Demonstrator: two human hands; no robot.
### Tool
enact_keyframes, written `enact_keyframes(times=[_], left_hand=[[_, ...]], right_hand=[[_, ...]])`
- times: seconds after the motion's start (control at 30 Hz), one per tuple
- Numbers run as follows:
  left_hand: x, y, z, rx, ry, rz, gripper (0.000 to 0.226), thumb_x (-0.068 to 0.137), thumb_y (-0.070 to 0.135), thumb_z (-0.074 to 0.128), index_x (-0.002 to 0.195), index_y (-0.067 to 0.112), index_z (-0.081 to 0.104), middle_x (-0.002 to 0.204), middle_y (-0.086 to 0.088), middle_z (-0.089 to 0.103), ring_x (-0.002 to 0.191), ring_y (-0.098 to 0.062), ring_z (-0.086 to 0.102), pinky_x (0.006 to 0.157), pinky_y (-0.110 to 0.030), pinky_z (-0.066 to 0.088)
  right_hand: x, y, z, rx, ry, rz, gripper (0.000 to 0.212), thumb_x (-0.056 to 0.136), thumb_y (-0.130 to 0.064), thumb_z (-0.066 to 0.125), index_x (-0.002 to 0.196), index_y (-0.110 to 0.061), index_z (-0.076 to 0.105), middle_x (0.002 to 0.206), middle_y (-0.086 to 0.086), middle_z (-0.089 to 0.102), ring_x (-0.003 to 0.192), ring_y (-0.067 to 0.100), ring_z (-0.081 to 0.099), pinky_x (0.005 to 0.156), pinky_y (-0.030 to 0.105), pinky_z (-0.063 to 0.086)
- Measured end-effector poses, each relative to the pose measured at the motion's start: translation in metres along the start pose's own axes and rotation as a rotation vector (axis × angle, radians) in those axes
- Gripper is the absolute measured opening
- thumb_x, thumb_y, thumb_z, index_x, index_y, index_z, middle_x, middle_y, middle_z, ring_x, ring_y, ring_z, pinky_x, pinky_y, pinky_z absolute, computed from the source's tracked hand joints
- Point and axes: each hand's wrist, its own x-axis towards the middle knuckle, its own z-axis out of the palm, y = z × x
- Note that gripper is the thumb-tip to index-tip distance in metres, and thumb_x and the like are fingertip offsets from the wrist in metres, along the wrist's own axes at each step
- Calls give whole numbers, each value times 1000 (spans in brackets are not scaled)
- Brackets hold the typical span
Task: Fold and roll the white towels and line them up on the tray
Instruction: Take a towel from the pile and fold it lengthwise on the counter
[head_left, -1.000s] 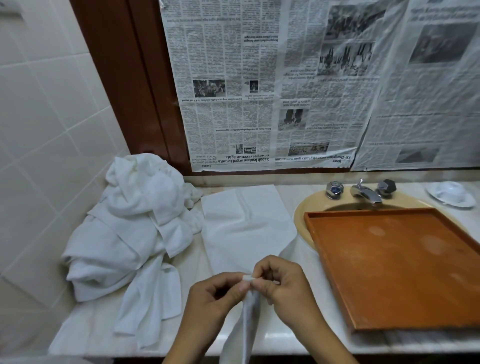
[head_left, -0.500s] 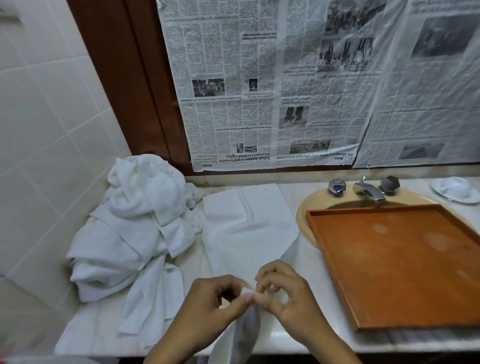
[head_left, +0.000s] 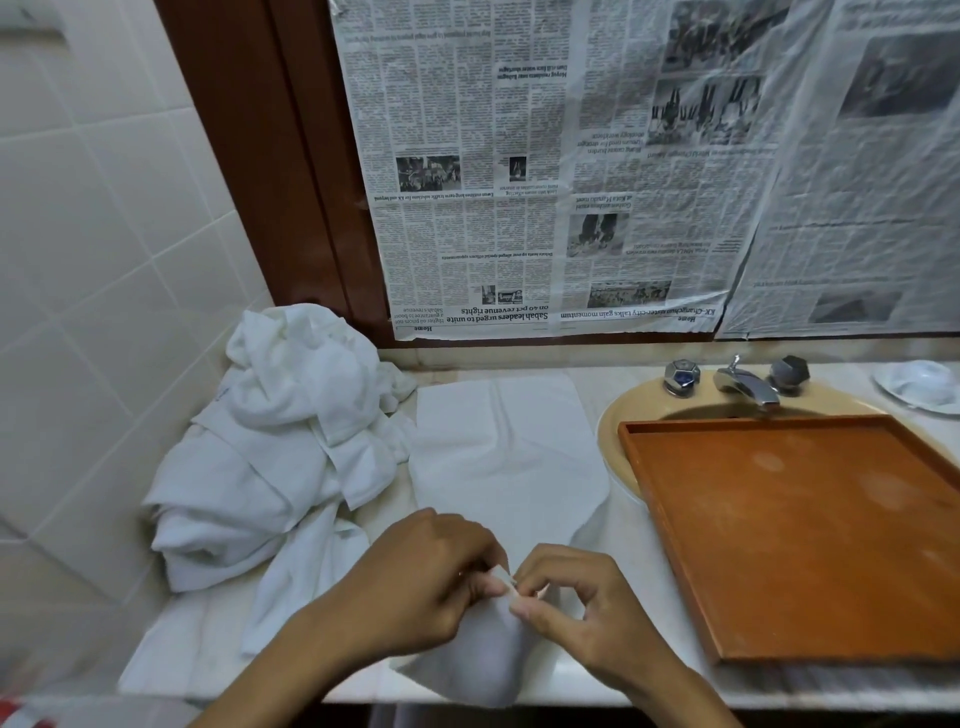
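Note:
A white towel (head_left: 506, 457) lies spread on the marble counter, its near end gathered up and drooping over the front edge. My left hand (head_left: 415, 582) and my right hand (head_left: 576, 608) meet at the near edge, each pinching the same corner of that towel between thumb and fingertips. A heap of crumpled white towels (head_left: 270, 447) sits at the left against the tiled wall. The orange wooden tray (head_left: 810, 530) rests to the right, over part of the basin, with nothing on it.
A beige basin (head_left: 623, 431) with a chrome tap (head_left: 743, 384) and two knobs lies behind the tray. A white soap dish (head_left: 919, 384) stands at the far right. Newspaper sheets (head_left: 597, 171) cover the mirror above. Tiled wall closes the left side.
Both hands have kept their pinch on the towel corner and shifted slightly nearer the counter's front edge; the hanging end bunches more under them. The view has tilted a little.

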Motion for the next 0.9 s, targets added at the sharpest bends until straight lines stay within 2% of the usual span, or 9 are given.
enact_keyframes(times=[0.1,0.23,0.37,0.6,0.77,0.9], left_hand=[[2,-6,-7,-13,54,-5,5,85,37,55,87,33,54,74,14,61,68,-4,53,62,-14,32],[-2,-17,-26,-99,163,-110,8,86,41,54,87,34,57,76,21,60,73,4,53,69,-6,35],[-12,-22,-25,-246,149,-237,20,86,53,53,82,38,64,83,22,67,80,1,64,68,-9,41],[-19,-19,-17,-290,-16,-252,23,79,62,53,90,46,65,85,30,65,85,2,63,74,-10,42],[-20,-21,-14,-295,9,-269,31,69,72,62,83,44,67,78,33,63,82,3,63,74,-10,42],[-24,-18,-6,-341,50,-268,29,73,63,62,81,37,72,79,26,68,80,-1,65,70,-10,40]], right_hand=[[0,4,-1,-45,2,-1,20,85,-28,71,69,-18,65,72,-10,60,68,11,58,67,20,43],[-3,10,-7,-60,24,45,31,89,-46,64,66,-25,59,70,-14,55,65,8,54,64,20,41],[-5,13,-13,-84,80,50,27,85,-36,67,62,-27,55,66,-18,49,61,3,48,61,18,37],[-11,14,-19,-130,100,30,24,80,-35,70,61,-21,65,63,-13,51,56,0,48,57,16,37],[-14,11,-21,-122,88,33,20,79,-34,70,64,-21,69,65,-6,54,58,2,51,56,20,41],[-19,9,-24,-71,49,76,22,76,-31,70,56,-24,63,63,-14,51,57,6,49,56,22,38]])
